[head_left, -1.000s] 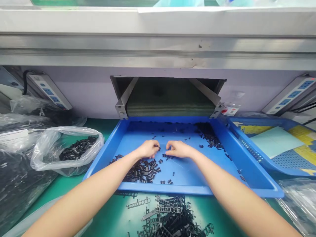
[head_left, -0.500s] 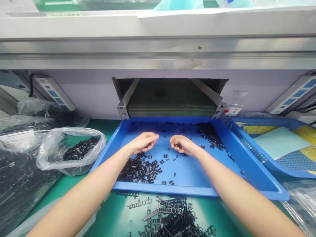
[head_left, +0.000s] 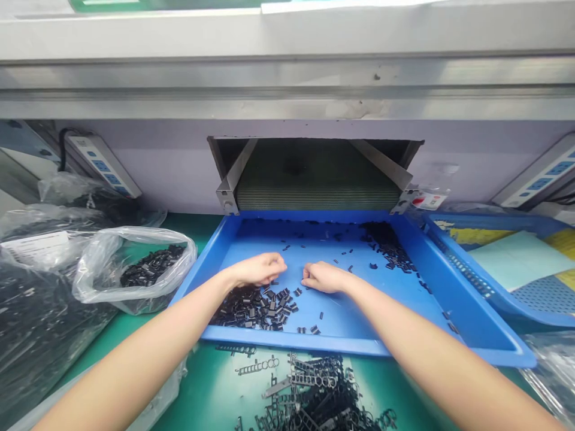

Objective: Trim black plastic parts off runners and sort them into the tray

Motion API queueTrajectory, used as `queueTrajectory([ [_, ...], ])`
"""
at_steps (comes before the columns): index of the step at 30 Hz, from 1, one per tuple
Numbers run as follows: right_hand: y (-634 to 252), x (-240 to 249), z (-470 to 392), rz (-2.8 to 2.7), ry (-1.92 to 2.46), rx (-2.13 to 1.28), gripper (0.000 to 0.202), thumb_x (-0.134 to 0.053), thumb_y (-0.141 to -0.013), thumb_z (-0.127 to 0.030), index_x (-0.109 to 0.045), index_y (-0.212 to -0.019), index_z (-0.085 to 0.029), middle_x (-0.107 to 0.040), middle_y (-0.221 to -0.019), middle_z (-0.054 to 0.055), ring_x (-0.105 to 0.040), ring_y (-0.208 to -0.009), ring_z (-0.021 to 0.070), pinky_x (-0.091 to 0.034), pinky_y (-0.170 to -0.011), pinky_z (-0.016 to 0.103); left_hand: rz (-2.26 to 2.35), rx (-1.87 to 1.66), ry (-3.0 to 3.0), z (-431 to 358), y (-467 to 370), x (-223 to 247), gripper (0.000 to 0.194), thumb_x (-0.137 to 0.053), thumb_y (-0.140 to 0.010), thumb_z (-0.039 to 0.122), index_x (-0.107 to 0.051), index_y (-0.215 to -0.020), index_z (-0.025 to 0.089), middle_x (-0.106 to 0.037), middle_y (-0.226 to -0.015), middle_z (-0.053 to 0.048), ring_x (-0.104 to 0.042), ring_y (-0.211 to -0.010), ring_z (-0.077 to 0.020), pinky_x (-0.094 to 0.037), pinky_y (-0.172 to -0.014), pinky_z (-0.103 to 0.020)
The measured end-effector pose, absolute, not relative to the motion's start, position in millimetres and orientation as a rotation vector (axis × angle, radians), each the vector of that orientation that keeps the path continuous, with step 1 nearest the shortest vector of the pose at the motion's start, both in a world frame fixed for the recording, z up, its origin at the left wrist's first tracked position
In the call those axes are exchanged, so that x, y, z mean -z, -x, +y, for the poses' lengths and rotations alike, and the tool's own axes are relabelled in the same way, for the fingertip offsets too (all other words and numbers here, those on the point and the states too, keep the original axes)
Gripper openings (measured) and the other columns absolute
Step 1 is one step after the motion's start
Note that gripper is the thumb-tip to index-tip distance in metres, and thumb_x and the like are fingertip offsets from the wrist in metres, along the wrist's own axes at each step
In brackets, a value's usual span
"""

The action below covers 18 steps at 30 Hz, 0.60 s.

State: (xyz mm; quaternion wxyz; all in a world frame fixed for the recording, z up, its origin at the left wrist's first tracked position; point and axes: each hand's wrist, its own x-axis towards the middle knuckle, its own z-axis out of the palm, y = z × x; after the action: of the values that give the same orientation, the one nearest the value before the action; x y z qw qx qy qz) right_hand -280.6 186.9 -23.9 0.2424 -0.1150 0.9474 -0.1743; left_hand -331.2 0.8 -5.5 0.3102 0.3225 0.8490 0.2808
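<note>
Both hands are over a blue tray (head_left: 296, 343). My left hand (head_left: 263, 269) is curled, its fingertips pressed together, just above a heap of small black plastic parts (head_left: 258, 308) at the tray's front left. Whatever its fingers hold is hidden. My right hand (head_left: 326, 277) is closed, knuckles up, low over the tray's middle; its fingertips point toward my left hand and hide anything in them. A gap of bare tray lies between the two hands. Another group of small black parts (head_left: 390, 245) is at the tray's back right.
In front of the tray lies a pile of black plastic frames (head_left: 314, 389) on the green table (head_left: 211, 383). An open clear bag (head_left: 135, 293) with black parts stands at left, beside larger filled bags (head_left: 45, 317). A blue basket (head_left: 503, 293) is at right; a conveyor belt (head_left: 314, 173) ends behind.
My right hand has moved down and a little left, and its fingers have closed further. My left hand is slightly lower. The view has shifted a little.
</note>
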Motion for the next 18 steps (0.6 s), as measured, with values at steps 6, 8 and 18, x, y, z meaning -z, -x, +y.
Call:
queueTrajectory([
  [6, 279, 23, 186, 2.582, 0.271, 0.599, 0.020, -0.061, -0.071, -0.025, -0.056, -0.088, -0.016, -0.058, -0.076, 0.004, -0.055, -0.072, 0.0186, -0.038, -0.062, 0.028, 2.213, -0.881, -0.861, -1, 334, -1, 0.027, -0.013, -0.083, 0.030, -0.037, -0.078, 0.019, -0.040, -0.062, 0.003, -0.028, -0.037, -0.0077, -0.022, -0.034, -0.019],
  [8, 280, 24, 186, 2.574, 0.245, 0.707, 0.010, -0.061, -0.069, -0.021, -0.056, -0.076, -0.017, -0.055, -0.068, 0.003, -0.053, -0.066, 0.0177, -0.035, -0.057, 0.026, 2.227, -0.815, -0.898, 0, 331, 3, 0.025, -0.028, -0.081, 0.036, -0.043, -0.071, 0.018, -0.041, -0.057, 0.003, -0.031, -0.039, -0.0079, -0.025, -0.037, -0.020],
  [18, 281, 11, 202, 2.334, 0.183, 1.567, 0.033, -0.023, -0.075, -0.055, -0.024, -0.070, -0.022, -0.027, -0.058, -0.005, -0.026, -0.045, 0.0089, -0.019, -0.037, 0.020, 2.332, -0.411, -1.124, 11, 314, 11, 0.021, -0.057, -0.068, 0.014, -0.064, -0.084, 0.025, -0.042, -0.045, 0.004, -0.047, -0.052, -0.0165, -0.030, -0.053, -0.024],
])
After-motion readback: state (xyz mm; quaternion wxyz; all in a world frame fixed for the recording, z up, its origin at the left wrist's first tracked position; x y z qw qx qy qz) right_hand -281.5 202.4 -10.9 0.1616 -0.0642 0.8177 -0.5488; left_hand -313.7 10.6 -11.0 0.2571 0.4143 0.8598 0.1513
